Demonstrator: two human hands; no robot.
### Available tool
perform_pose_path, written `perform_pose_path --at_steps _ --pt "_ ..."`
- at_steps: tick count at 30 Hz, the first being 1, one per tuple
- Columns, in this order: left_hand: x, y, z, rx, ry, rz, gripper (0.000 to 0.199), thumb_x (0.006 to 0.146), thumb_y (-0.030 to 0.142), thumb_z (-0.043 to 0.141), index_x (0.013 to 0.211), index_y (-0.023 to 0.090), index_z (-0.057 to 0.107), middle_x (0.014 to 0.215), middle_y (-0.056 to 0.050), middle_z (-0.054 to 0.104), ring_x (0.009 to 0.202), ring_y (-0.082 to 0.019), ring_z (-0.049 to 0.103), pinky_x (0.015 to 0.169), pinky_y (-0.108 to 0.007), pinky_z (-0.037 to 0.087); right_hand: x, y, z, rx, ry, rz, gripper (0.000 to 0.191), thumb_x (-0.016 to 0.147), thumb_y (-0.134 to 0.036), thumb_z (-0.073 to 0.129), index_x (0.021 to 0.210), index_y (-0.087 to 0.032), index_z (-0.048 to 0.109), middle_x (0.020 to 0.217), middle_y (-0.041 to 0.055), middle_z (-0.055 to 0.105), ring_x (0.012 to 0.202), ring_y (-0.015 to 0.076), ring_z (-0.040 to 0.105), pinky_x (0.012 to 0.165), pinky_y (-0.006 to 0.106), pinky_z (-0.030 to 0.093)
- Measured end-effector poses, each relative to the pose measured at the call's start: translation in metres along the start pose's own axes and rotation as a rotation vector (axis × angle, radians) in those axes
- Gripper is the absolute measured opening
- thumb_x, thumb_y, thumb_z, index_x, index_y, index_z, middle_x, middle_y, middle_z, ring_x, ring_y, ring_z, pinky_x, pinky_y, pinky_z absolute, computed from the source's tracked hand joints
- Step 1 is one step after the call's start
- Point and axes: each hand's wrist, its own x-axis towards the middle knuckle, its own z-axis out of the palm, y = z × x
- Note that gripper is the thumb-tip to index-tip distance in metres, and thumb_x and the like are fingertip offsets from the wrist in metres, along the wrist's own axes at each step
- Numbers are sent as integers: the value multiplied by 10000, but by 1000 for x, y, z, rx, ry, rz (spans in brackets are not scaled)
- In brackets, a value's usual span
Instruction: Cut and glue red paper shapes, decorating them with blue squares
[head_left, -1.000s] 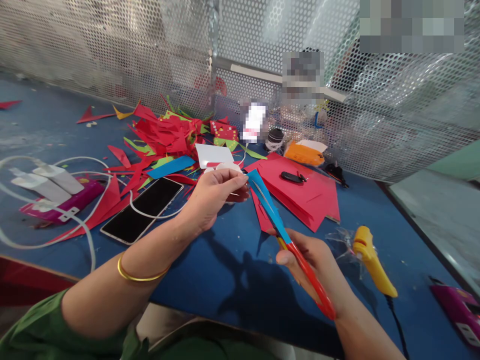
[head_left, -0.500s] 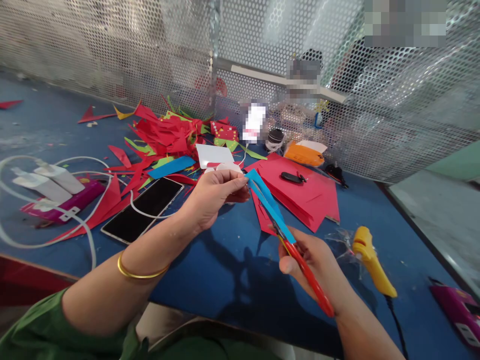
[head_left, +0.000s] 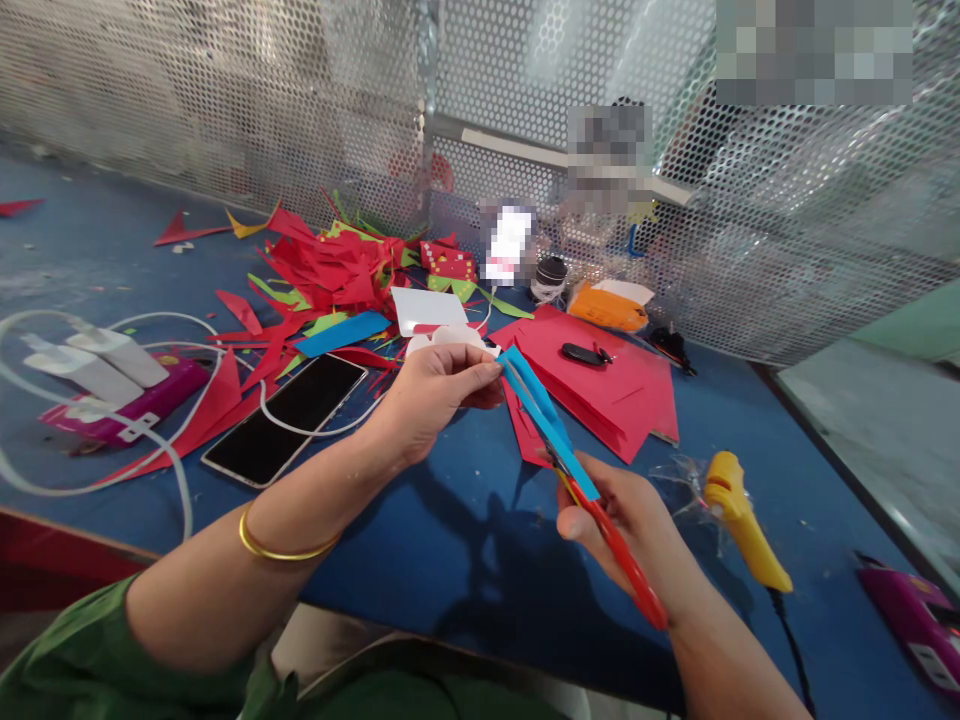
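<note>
Blue paper (head_left: 555,430) slants between the two hands, its upper end pinched by the thumb and forefinger of the left hand (head_left: 431,395), its lower end lying over the scissors just ahead of the right fingers. The right hand (head_left: 649,515) is curled around the red handles of the scissors (head_left: 626,555), whose blades run along the paper toward the left fingertips. Compared with a second ago, the left fingertips have shifted slightly right, and the paper's lower end reaches farther down over the red handle.

Just behind the left fingers are white rounded pieces, with a white card (head_left: 431,310) beyond them. Left of those fingers lie another blue strip (head_left: 343,334), a dark phone (head_left: 289,420) and, farther off, a heap of red and green scraps (head_left: 337,270). Red sheets (head_left: 600,400) rest beyond the right fingers; a yellow glue gun (head_left: 746,525) lies to their right.
</note>
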Motion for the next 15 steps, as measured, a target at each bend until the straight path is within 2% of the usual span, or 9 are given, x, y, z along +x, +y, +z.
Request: perform_pose_path --at_steps 6,12,15 --pt "-1 -2 1 -12 11 -14 153 722 260 754 668 140 675 613 5 659 586 -102 620 655 -252 512 0 -1 -1 17 -12 23 612 767 -801 513 782 -193 580 611 -46 361 548 103 290 461 225 269" --pt "-2 -3 2 -6 14 -19 158 707 264 766 673 140 674 622 1 664 602 -111 632 668 -262 521 -1 -5 -4 122 -27 100 522 778 -705 613 868 -190 624 642 -42 349 575 121 286 493 256 254" --pt "-2 -2 3 -10 17 -24 179 688 280 784 669 139 675 623 4 663 600 -110 628 669 -263 522 -2 -9 -4 143 -27 124 463 775 -650 658 854 -194 626 650 -44 349 584 124 294 514 264 266"
